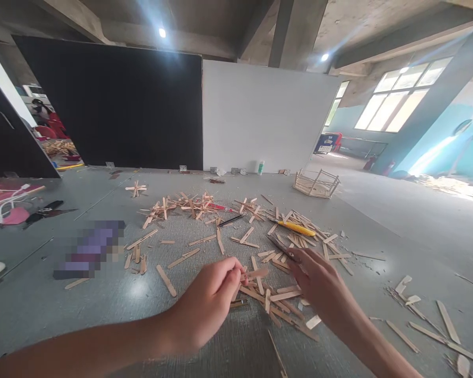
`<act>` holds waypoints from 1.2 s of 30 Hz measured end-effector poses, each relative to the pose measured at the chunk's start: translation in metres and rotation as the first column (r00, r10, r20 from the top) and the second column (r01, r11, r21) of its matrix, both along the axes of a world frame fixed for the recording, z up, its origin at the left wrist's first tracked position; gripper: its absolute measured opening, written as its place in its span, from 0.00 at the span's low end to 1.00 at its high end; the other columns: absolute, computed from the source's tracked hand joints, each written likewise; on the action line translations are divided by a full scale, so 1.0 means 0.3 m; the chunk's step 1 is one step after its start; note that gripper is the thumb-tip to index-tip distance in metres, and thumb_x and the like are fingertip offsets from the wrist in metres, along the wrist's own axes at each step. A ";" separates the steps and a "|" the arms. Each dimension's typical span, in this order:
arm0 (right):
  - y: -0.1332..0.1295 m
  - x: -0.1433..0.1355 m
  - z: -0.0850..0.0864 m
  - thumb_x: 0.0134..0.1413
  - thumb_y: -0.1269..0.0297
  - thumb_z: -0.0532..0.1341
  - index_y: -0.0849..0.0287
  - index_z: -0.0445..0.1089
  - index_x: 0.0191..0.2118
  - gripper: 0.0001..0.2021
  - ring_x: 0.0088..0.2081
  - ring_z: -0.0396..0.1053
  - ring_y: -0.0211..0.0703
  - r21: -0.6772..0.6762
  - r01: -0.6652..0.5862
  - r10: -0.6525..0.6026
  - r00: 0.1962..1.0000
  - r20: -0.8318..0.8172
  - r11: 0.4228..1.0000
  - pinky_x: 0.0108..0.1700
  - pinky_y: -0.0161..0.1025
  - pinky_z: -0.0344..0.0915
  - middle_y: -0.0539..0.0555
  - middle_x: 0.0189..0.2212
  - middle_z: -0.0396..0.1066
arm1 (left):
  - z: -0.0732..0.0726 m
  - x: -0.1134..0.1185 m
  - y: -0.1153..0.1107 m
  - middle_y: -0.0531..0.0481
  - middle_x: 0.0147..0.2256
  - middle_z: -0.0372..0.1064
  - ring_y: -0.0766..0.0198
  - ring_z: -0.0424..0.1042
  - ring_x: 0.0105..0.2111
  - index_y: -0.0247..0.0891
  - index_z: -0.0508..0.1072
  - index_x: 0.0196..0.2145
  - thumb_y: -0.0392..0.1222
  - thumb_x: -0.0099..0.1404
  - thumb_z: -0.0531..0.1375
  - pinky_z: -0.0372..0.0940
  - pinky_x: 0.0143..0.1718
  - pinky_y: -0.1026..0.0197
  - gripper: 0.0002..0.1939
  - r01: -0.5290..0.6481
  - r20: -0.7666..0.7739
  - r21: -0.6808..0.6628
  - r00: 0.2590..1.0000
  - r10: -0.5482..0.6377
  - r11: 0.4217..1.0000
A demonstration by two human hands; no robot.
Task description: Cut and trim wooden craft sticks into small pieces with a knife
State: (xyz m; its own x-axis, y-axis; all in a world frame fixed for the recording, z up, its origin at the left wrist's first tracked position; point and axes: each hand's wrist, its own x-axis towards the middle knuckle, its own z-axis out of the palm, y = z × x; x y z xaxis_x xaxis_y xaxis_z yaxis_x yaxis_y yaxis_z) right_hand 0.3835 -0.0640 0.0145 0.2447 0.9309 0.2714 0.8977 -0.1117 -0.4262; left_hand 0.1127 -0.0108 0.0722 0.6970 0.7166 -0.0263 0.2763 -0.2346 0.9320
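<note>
My two hands are apart above the grey table, each grasping one thing. My left hand pinches a wooden stick between thumb and curled fingers; whether a second stick is in that pinch, I cannot tell. My left forearm comes in low from the left, rising slightly toward the wrist. My right hand is closed round one dark metal tool, its tip pointing up and left, away from me; my right forearm slants up from the lower right corner, back of the hand upward.

Loose sticks lie under and around my hands, too many and too overlapped to count. Beyond them I see one yellow knife, one black pen and one red tool. Farther off are one star-shaped stick cluster on the left, one green-and-white bottle by the white panel, and one open stick frame to the right.
</note>
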 end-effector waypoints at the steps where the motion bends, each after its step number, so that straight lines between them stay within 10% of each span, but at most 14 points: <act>1: -0.012 -0.044 0.011 0.70 0.54 0.49 0.54 0.72 0.54 0.19 0.47 0.75 0.47 0.008 -0.070 0.070 0.996 -0.062 0.998 0.51 0.45 0.70 0.58 0.47 0.77 | -0.005 0.004 0.006 0.58 0.26 0.53 0.65 0.52 0.27 0.41 0.60 0.32 0.49 0.79 0.44 0.49 0.29 0.61 0.18 0.030 -0.038 0.049 0.999 -0.028 0.998; 4: -0.048 -0.159 0.030 0.71 0.47 0.49 0.56 0.69 0.56 0.22 0.28 0.71 0.38 0.020 -0.375 0.324 0.773 -0.545 0.927 0.30 0.36 0.70 0.54 0.35 0.77 | -0.020 0.012 0.018 0.57 0.26 0.55 0.64 0.54 0.27 0.41 0.59 0.30 0.48 0.79 0.46 0.50 0.30 0.60 0.18 0.110 -0.125 0.161 0.988 -0.090 0.981; 8: -0.064 -0.217 0.032 0.66 0.47 0.59 0.58 0.72 0.39 0.17 0.22 0.63 0.33 0.022 -0.394 0.254 0.546 -0.799 0.919 0.22 0.31 0.59 0.51 0.27 0.73 | -0.036 0.012 0.020 0.58 0.26 0.57 0.65 0.55 0.26 0.41 0.62 0.33 0.46 0.78 0.47 0.51 0.29 0.61 0.15 0.147 -0.137 0.168 0.983 -0.125 0.975; 13: -0.039 -0.168 0.020 0.63 0.43 0.58 0.57 0.70 0.32 0.21 0.18 0.63 0.36 -0.016 -0.169 0.109 0.701 -0.705 0.985 0.20 0.33 0.59 0.50 0.22 0.71 | -0.091 0.012 0.054 0.54 0.27 0.65 0.63 0.62 0.26 0.40 0.65 0.35 0.44 0.78 0.48 0.56 0.30 0.59 0.14 0.093 -0.220 0.336 0.975 -0.018 0.937; 19: -0.024 -0.127 -0.008 0.60 0.46 0.59 0.55 0.73 0.35 0.17 0.18 0.66 0.40 0.051 0.012 0.018 0.842 -0.540 0.999 0.20 0.35 0.61 0.50 0.21 0.72 | -0.183 0.020 0.119 0.43 0.45 0.70 0.49 0.68 0.49 0.38 0.74 0.46 0.42 0.69 0.62 0.61 0.49 0.52 0.10 0.143 -0.215 0.416 0.975 -0.056 0.898; 29: -0.043 -0.144 0.008 0.60 0.55 0.57 0.54 0.75 0.36 0.12 0.21 0.67 0.42 0.044 0.025 -0.010 0.946 -0.325 0.999 0.25 0.37 0.63 0.50 0.22 0.74 | -0.221 0.020 0.146 0.51 0.33 0.69 0.56 0.68 0.39 0.38 0.72 0.32 0.35 0.60 0.65 0.57 0.38 0.58 0.04 0.091 -0.200 0.269 0.979 -0.037 0.959; 36: -0.057 -0.156 -0.001 0.65 0.57 0.54 0.53 0.69 0.33 0.12 0.18 0.69 0.40 0.089 0.038 -0.013 0.965 -0.264 0.995 0.24 0.36 0.66 0.48 0.19 0.74 | -0.185 0.025 0.138 0.52 0.33 0.69 0.61 0.68 0.34 0.39 0.66 0.34 0.47 0.67 0.62 0.59 0.34 0.60 0.11 0.017 -0.028 0.006 0.999 -0.016 1.000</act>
